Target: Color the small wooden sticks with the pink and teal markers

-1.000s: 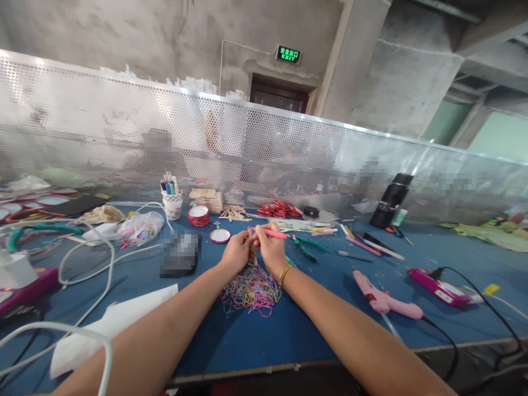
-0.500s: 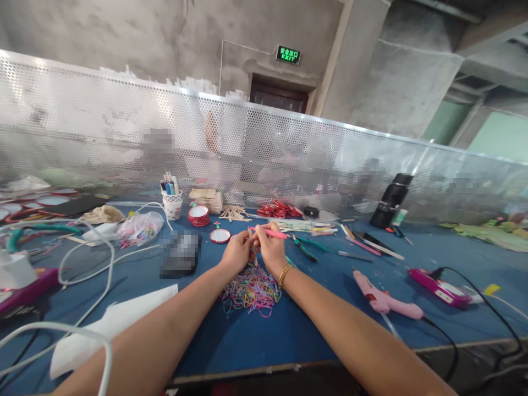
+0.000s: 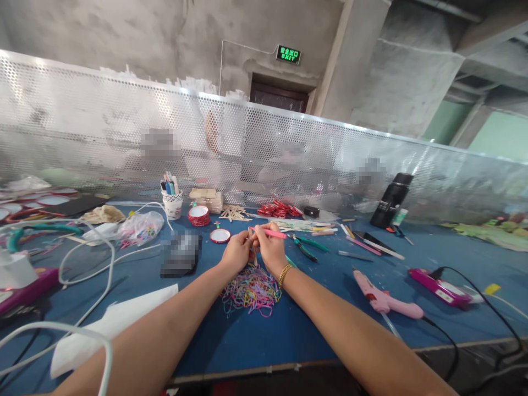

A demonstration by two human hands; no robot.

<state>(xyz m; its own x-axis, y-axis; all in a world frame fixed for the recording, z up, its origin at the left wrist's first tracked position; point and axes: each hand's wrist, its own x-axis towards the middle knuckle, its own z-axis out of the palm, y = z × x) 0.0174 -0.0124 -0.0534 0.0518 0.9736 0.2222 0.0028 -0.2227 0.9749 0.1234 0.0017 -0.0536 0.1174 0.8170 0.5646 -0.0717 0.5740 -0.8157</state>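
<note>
My left hand (image 3: 238, 251) is closed on a thin wooden stick (image 3: 254, 258), held upright above the pile. A pink pen (image 3: 274, 234) is gripped in my right hand (image 3: 270, 248), its tip end at the upper part of the stick. The two hands are side by side, fingers almost touching. Right below them lies a tangled heap of colourful thin bands (image 3: 252, 291). Just left of the hands is a small round white disc with a red rim (image 3: 220, 236). To the right rest green-handled pliers (image 3: 305, 248).
A pink glue gun (image 3: 381, 297) and a magenta power strip (image 3: 439, 287) lie at right, with black cords. White cables (image 3: 109, 258) loop at left by a white sheet (image 3: 111, 324). Behind stand a pen cup (image 3: 172, 205), wooden sticks (image 3: 235, 213) and a black bottle (image 3: 390, 202).
</note>
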